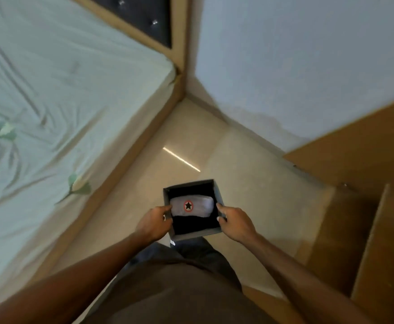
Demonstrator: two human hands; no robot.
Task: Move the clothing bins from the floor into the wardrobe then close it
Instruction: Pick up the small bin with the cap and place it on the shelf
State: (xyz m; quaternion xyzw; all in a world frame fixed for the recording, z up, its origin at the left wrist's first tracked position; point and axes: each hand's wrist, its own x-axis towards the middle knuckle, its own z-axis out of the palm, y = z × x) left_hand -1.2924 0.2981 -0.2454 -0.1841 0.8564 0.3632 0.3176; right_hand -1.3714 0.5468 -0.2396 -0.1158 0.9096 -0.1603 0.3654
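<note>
A small grey square clothing bin (192, 237) with a dark inside is held above the floor in front of my body. In it lies a folded pale garment (199, 206) with a red ring and black star, over dark cloth. My left hand (152, 224) grips the bin's left wall, thumb on the rim. My right hand (234, 222) grips its right wall. The brown wooden wardrobe (364, 146) stands at the right, with an open door panel (373, 244) seen edge-on near my right arm. Its inside is hidden.
A bed (51, 97) with a pale green sheet and a wooden frame fills the left side. A pale blue wall (296, 54) is ahead. Between bed and wardrobe runs a strip of shiny beige floor (203, 150). The picture is a little blurred.
</note>
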